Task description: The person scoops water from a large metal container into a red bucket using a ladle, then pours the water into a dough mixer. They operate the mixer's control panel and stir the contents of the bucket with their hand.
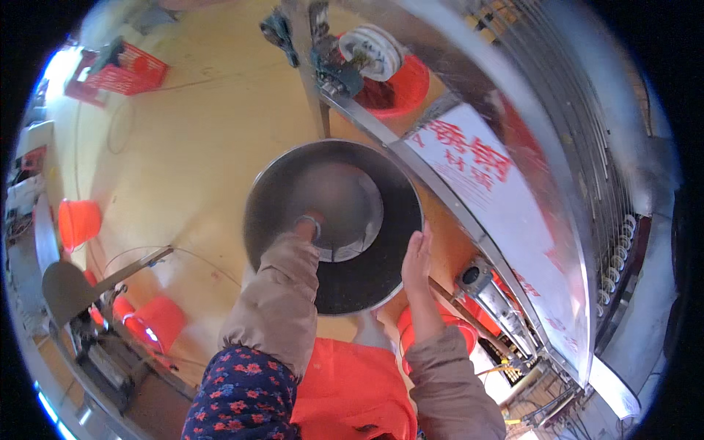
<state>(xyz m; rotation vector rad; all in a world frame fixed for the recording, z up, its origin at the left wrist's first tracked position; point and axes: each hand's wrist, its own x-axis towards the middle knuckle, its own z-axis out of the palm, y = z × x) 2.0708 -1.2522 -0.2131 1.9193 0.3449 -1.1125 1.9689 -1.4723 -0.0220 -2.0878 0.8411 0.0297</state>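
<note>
Below me stands a large round metal pot [352, 290], dark inside with a pale rim. A grey disc-shaped metal piece [356, 198] lies inside it; I cannot make out its exact kind. My left hand [306, 229] reaches down into the pot over this disc. A band circles something near the wrist, and the fingers are hidden. My right hand [416, 260] rests along the right rim with fingers stretched flat against it, holding nothing. Both arms wear tan sleeves; the left one also has a dark floral cover [246, 392].
To the right stands a steel machine frame [458, 202] bearing a white printed sheet [506, 220]. A pulley wheel [372, 53] hangs above a red bucket [400, 92]. Another red bucket [462, 326] sits near my right forearm. A red basket [139, 70] and an orange bucket [79, 224] are at left.
</note>
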